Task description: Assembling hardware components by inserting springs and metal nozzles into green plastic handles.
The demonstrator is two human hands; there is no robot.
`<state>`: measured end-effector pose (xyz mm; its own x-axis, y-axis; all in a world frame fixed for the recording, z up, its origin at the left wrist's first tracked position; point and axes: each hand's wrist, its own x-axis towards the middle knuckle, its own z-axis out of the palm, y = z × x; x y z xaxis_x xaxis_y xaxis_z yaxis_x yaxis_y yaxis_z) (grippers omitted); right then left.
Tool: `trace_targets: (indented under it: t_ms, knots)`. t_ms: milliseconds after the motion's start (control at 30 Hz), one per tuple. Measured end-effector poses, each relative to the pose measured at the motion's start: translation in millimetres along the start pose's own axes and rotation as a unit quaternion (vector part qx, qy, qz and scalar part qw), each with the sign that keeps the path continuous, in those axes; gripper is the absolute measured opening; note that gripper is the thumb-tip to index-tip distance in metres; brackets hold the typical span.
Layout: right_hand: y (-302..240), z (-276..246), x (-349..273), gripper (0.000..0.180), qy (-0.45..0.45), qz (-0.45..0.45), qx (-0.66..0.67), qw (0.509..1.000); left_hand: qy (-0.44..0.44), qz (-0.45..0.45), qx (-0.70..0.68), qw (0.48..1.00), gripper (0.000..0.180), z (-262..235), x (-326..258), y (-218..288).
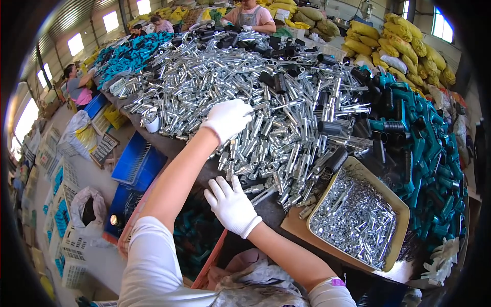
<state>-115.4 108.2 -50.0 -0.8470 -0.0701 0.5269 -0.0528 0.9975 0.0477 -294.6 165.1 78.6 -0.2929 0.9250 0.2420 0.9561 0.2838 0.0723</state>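
Plainly, most of the metal tubes (276, 138) lie loose and unsorted in a broad heap on the table before us, so we judge that much of the handling is left. Our gloved left hand (228, 118) reaches into the near-left part of that heap, its fingertips hidden, and we cannot tell whether it grips a piece. Our right hand (231, 205) is at the near edge with its fingers spread, holding nothing that we can see. We make out no tidy batch of finished pieces beside either hand, so we cannot say how much is done. Just to the right we have a yellowish tray (403, 217) well stocked with small metal bits (353, 220), and past it a big pile of teal handles (434, 169). Farther out, we see another teal pile (133, 53) and a co-worker (250, 19) across the table.
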Motion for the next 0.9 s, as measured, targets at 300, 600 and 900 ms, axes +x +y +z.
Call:
trace_targets:
  t_ms: [300,600,900]
  knots:
    - [-6,-1,2,0.035,0.002,-0.021,-0.002,1.0,-0.152,-0.001,0.112,0.982,0.036,21,69,-4]
    - [-20,-32,-9,0.029,0.079,-0.061,0.242,0.965,0.21,-0.014,-0.17,0.963,0.023,-38,-48,28]
    - [-14,-26,-47,0.035,0.061,0.228,0.672,0.701,0.32,-0.171,-0.64,0.678,0.012,59,-228,61]
